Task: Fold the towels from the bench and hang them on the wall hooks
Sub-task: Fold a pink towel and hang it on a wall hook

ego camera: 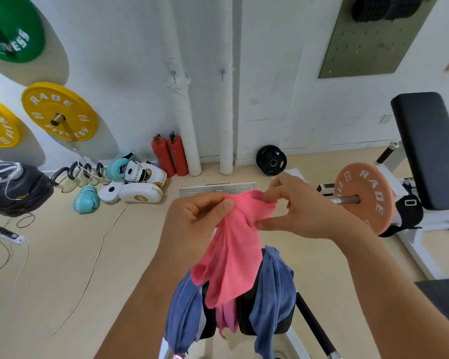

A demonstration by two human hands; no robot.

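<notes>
Pink towel (233, 244): held up in front of the person, its top edge bunched between both hands, the rest hanging down over the bench.
Left hand (192, 218): fingers curled, thumb pinching the towel's top left corner.
Right hand (296, 208): thumb and fingertips pinching the top right edge, index finger stretched along the cloth.
Blue towels (272, 288): draped over the black bench pad (246, 317), one each side, below the pink one.
Wall hooks (173, 73): two small hooks on the white wall ahead, both bare.
Floor by the wall: two red fire extinguishers (169, 155), boxing gloves (86, 199), white pads (140, 194).
</notes>
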